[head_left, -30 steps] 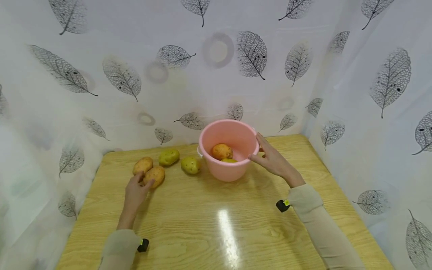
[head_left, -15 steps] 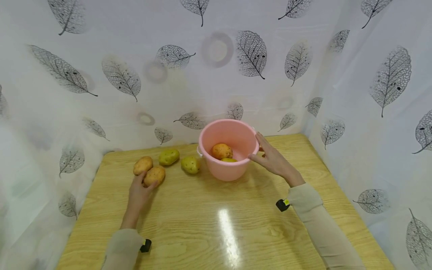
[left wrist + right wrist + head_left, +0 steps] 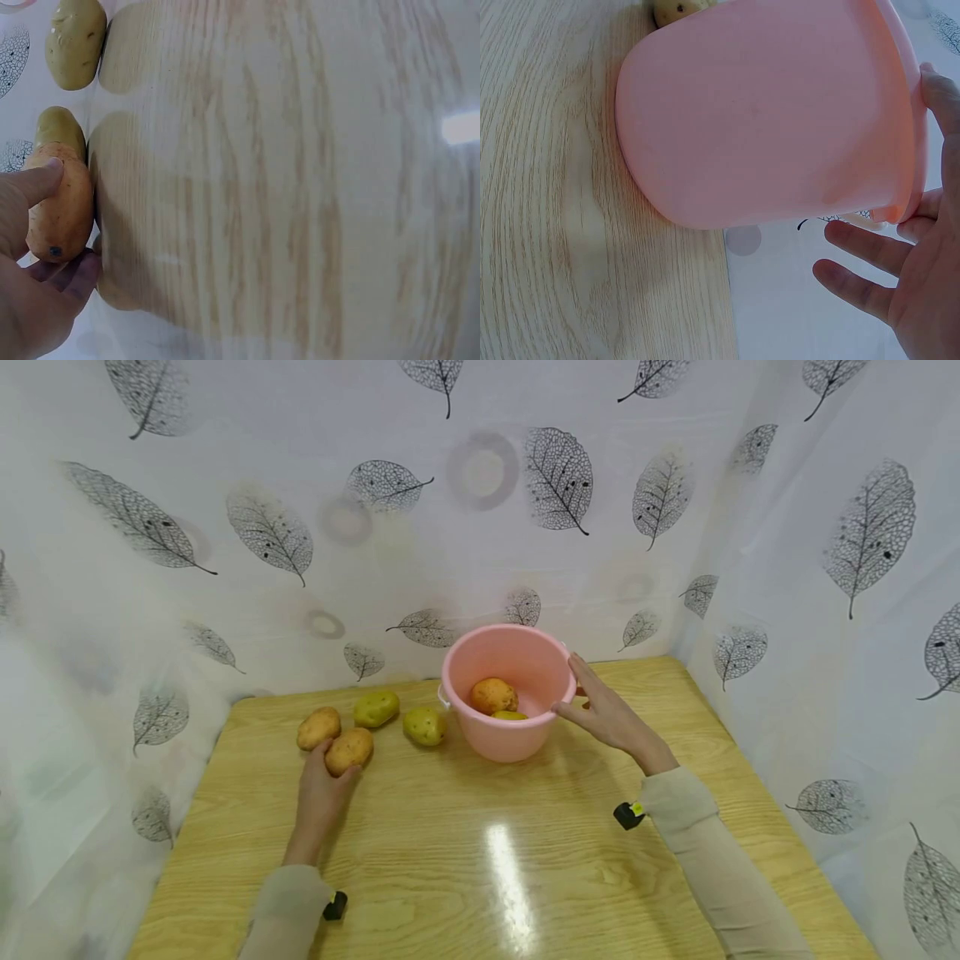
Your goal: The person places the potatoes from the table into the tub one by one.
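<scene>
My left hand point(image 3: 322, 793) grips a brown potato point(image 3: 349, 752), thumb on one side and fingers on the other. In the left wrist view that potato point(image 3: 61, 202) shows a dark spot at its lower end. Just behind it lies another brown potato point(image 3: 318, 728). Two greenish potatoes point(image 3: 376, 708) lie to the right of these, one of them point(image 3: 424, 727) beside the bucket. The pink bucket point(image 3: 504, 745) stands upright with a brown potato point(image 3: 493, 695) and a greenish one point(image 3: 509, 716) inside. My right hand point(image 3: 611, 714) rests on its right rim, fingers mostly straight and spread.
Everything stands on a wood-grain table point(image 3: 420, 868). White sheeting point(image 3: 480, 552) with a dark leaf print hangs behind the table and along both sides. The bucket's white handle end point(image 3: 443, 697) shows on its left side.
My left hand has moved slightly right and closed round the nearer brown potato, which has shifted a little right, away from the other brown one. The right hand and bucket stay in place.
</scene>
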A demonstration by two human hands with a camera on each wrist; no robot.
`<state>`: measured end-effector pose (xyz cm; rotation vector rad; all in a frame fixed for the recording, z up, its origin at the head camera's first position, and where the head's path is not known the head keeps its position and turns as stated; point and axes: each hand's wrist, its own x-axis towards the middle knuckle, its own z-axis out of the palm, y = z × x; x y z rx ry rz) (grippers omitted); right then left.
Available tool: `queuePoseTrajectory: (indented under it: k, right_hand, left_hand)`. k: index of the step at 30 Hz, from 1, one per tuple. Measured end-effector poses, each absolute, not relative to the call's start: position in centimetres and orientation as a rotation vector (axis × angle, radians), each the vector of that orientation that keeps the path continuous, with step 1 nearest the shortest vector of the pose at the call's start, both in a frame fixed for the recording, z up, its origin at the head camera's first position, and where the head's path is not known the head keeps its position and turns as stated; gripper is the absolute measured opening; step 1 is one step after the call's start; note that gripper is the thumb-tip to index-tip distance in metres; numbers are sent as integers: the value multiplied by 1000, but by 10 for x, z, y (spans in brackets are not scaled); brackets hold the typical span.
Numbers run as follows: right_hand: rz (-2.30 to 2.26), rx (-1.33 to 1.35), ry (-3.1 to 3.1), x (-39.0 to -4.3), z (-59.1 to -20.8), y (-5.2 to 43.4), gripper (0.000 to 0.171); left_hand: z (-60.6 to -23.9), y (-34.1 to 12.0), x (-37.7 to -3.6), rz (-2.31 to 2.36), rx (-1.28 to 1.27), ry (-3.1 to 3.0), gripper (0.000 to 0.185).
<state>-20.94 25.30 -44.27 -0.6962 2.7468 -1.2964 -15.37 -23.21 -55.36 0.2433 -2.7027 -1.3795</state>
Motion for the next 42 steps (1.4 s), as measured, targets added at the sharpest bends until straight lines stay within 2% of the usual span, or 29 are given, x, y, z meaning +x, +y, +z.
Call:
queuePoseTrajectory:
  k: [23,30,37,42]
  right_hand:
    - [-1292,-693,2746,-209,-445,254,93]
    - [-1294,-687,2753,-210,-446,255,92]
    - [-1317,-678,2747,-211,-447,255,92]
    - [-1301,-691,2751,-210,-446,254,92]
  left_hand:
    - [-554,-230,-149,-1342,258,-2698,76]
    - [-542,-227,-145,-1381,285,-2658,81]
    - [-528,-225,-148,-1285,254,-2591,71]
    - [-516,-225,-149,-1235,223,-2604,71]
